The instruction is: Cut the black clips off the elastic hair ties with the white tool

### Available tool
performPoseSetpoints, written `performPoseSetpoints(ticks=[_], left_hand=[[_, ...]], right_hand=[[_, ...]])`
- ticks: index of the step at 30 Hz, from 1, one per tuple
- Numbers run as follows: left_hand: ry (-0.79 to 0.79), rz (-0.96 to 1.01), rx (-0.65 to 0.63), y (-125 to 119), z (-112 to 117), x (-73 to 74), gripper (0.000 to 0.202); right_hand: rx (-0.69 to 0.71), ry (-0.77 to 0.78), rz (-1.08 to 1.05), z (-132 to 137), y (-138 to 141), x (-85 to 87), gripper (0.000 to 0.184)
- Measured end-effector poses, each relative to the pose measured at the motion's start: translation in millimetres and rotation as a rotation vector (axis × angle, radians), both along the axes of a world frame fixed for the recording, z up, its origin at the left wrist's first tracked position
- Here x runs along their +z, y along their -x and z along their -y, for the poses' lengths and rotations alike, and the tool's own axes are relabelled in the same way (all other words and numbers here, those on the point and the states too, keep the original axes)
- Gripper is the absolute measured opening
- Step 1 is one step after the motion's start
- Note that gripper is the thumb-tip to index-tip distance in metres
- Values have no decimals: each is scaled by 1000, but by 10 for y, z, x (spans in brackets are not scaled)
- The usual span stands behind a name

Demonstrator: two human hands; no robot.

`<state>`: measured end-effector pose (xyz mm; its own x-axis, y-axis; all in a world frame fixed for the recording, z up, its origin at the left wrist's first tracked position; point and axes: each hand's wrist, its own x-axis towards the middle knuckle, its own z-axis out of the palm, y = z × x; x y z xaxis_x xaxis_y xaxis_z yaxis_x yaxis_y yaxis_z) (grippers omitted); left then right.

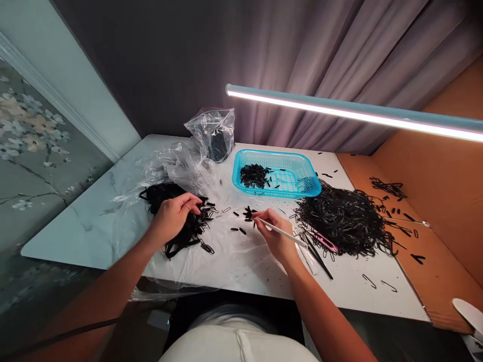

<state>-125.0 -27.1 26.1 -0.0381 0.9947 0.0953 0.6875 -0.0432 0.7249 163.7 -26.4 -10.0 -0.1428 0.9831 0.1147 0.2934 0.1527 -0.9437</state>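
Two bare hands meet small goods: the right hand (277, 236) pinches a slim white stick (283, 233) between thumb and fingers, while the left hand (171, 216) has its fingers loosely curled; whether they grip anything, I cannot tell. A light pinch near the stick's tip, wrist kept low, should serve precision best. Just beyond the right fingertips, towards ten o'clock, lie small black pieces (248, 213), short and rod-like. At nine, under the left hand, spreads a dark pile (188, 231) fringed with thin loops. At twelve sits a blue basket (286, 181), latticed plastic, holding more rods. Towards two rises a wiry, tangled heap (350, 221), probably prone to snagging. At eleven stands a glossy clear bag (215, 133).
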Motion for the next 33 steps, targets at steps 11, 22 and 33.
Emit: performPoseSetpoints(ticks=[11, 22, 33], left_hand=[[-107, -350, -371, -77, -577, -231, 15], [-58, -77, -151, -85, -313, -119, 16], [240, 549, -73, -552, 283, -121, 28]], right_hand=[[313, -8, 247, 131, 426, -135, 2], [101, -9, 97, -30, 74, -49, 16], [216, 295, -546, 256, 454, 163, 24]])
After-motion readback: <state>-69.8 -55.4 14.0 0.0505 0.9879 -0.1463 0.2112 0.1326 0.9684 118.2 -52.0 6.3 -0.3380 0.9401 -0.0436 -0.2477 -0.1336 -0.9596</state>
